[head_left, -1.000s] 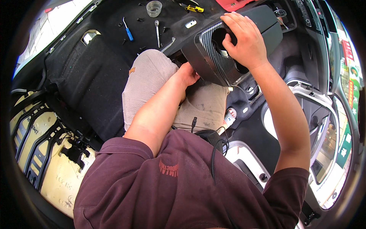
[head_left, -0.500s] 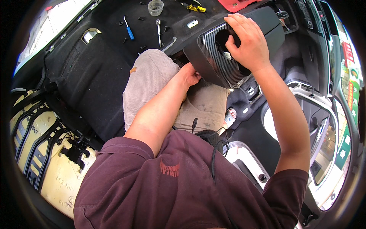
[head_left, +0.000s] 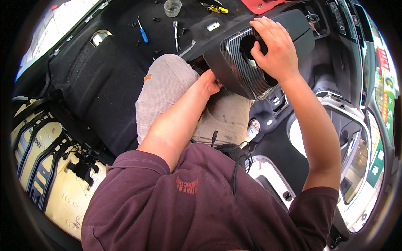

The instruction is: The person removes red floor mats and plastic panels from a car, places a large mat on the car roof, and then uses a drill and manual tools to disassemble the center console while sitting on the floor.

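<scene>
A black car centre console (head_left: pixel 222 69) lies tilted over my knees, its end panel (head_left: pixel 243 62) in a carbon-fibre pattern with dark round recesses. My right hand (head_left: pixel 277 52) grips it from above, with the fingers over the far edge and the thumb bent at a recess. Low at the console's left side, my left hand (head_left: pixel 210 83) reaches in by its bottom edge. The left fingers are curled and partly hidden, so what they pinch cannot be made out.
On the dark carpet (head_left: pixel 113 75) lie a blue-handled pick tool (head_left: pixel 144 35), a ratchet (head_left: pixel 176 35), several dark fasteners, a clear cup (head_left: pixel 172 8) and a yellow-handled cutter (head_left: pixel 217 8). A bare seat frame (head_left: pixel 54 159) stands at left. An open white door (head_left: pixel 354 146) is at right.
The whole view has shifted very slightly. Both hands keep their places on and under the console, with no clear movement of it.
</scene>
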Motion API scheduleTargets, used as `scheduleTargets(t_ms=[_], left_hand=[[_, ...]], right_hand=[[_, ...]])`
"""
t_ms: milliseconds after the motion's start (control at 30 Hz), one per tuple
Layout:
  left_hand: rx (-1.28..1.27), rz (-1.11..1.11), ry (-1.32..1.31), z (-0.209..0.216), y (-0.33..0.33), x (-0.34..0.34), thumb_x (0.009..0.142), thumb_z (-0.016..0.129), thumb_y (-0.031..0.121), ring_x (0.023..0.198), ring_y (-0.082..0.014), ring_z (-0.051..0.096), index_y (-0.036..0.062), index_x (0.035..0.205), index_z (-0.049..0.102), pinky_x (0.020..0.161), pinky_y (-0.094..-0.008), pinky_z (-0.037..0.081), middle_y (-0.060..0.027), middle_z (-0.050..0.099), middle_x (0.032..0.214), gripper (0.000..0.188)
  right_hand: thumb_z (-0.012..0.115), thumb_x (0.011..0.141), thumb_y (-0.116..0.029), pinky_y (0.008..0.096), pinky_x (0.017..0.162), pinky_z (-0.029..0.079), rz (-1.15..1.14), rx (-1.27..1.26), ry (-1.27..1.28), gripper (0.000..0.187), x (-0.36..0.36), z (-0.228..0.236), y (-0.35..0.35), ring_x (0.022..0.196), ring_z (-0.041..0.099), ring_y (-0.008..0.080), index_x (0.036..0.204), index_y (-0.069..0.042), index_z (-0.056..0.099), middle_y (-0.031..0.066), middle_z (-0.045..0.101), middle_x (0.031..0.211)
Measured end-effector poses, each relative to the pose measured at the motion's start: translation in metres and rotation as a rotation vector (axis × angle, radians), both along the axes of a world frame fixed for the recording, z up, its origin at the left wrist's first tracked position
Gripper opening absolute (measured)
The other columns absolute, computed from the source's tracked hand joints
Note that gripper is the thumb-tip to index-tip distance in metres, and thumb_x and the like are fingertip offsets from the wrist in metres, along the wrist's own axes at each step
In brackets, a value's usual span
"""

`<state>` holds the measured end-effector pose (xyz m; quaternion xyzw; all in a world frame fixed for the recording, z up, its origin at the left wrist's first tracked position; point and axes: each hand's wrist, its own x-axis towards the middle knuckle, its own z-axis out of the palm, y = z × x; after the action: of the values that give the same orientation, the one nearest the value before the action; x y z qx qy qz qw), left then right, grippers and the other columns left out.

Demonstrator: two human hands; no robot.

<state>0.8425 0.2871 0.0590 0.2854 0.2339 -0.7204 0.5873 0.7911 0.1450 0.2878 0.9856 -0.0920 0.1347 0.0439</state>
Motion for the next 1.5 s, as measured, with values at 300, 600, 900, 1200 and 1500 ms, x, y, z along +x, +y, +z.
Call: scheduleTargets(t_ms=[300, 600, 900, 1200, 1500], left_hand=[[0.329, 0.18, -0.204, -0.048, 0.018, -0.008, 0.106, 0.051, 0.015, 0.089, -0.0154, 0.06, 0.0173, 0.106, 0.07, 0.079, -0.0344, 0.053, -0.0041, 0.071, 0.106, 0.019], [0.095, 0.136, -0.939, 0.08, 0.076, 0.125, 0.109, 0.044, 0.015, 0.079, -0.0155, 0.06, 0.0061, 0.125, 0.06, 0.069, -0.0313, 0.053, -0.004, 0.06, 0.098, 0.024], [0.473, -1.035, -1.569, -0.199, -0.063, 0.286, 0.096, 0.07, 0.048, 0.116, -0.0357, 0.072, 0.0018, 0.12, 0.075, 0.097, -0.0455, 0.056, -0.0228, 0.076, 0.12, 0.052], [0.493, -0.958, -1.838, -0.261, -0.059, 0.292, 0.106, 0.056, 0.045, 0.116, -0.0463, 0.068, 0.0011, 0.12, 0.07, 0.1, -0.0516, 0.053, -0.0267, 0.074, 0.118, 0.048], [-0.165, 0.264, -0.948, 0.074, 0.016, 0.213, 0.111, 0.05, 0.032, 0.061, -0.0113, 0.048, 0.0078, 0.099, 0.06, 0.055, -0.0259, 0.037, -0.0023, 0.055, 0.083, 0.029]], right_hand=[[0.066, 0.086, -0.011, 0.047, 0.118, 0.043, -0.009, 0.03, 0.015, 0.047, 0.003, 0.003, 0.0, 0.135, 0.06, 0.0291, 0.133, -0.01, 0.066, 0.0085, 0.067, 0.138], [0.067, 0.083, -0.009, 0.0484, 0.117, 0.044, -0.07, 0.06, 0.06, 0.047, -0.002, 0.008, -0.004, 0.135, 0.06, 0.0271, 0.13, -0.011, 0.068, 0.007, 0.068, 0.136], [0.069, 0.078, -0.008, 0.0491, 0.114, 0.044, -0.078, 0.182, 0.111, 0.046, 0.009, 0.007, -0.013, 0.131, 0.062, 0.028, 0.124, -0.011, 0.07, 0.0073, 0.068, 0.132], [0.067, 0.077, -0.004, 0.0483, 0.114, 0.044, -0.068, 0.23, 0.052, 0.045, 0.006, 0.007, -0.013, 0.127, 0.066, 0.0296, 0.122, -0.009, 0.073, 0.0088, 0.072, 0.129], [0.073, 0.088, -0.024, 0.0495, 0.117, 0.043, -0.015, 0.298, -0.116, 0.042, -0.013, 0.012, -0.013, 0.133, 0.062, 0.0286, 0.128, -0.008, 0.071, 0.0109, 0.07, 0.134]])
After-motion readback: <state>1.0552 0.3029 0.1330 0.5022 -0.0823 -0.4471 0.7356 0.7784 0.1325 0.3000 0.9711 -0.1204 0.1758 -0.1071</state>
